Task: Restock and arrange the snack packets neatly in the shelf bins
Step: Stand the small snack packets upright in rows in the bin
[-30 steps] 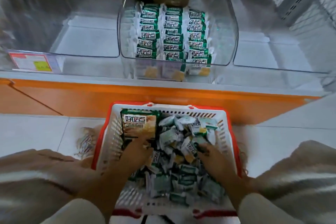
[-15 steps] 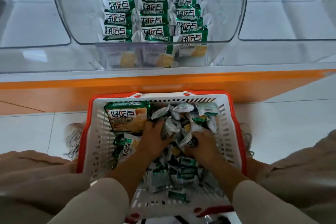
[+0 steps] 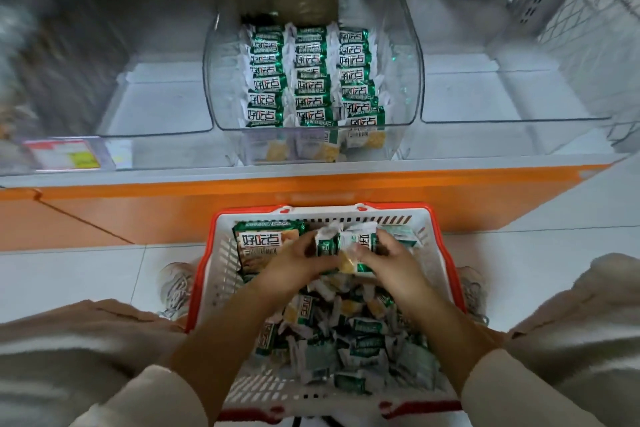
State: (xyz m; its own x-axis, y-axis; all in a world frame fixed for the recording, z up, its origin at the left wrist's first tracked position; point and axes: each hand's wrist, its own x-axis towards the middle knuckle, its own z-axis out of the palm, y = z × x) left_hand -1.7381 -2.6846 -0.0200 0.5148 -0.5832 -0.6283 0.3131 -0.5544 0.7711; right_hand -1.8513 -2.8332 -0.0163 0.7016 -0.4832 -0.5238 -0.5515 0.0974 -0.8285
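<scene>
Both hands are above the far end of the basket (image 3: 221, 260): the left hand (image 3: 294, 267) and right hand (image 3: 388, 263) meet there, fingers (image 3: 384, 243) of each curled round a small bunch of snack packets (image 3: 346, 246), lifted clear of the loose heap (image 3: 346, 340) that fills the basket. A large bag (image 3: 263, 243) of the same brand lies in the basket's far left corner, just beside the left hand. Beyond the basket, past the orange shelf edge (image 3: 207, 204), the clear bin (image 3: 408, 80) holds three tidy rows of packets (image 3: 311, 80).
</scene>
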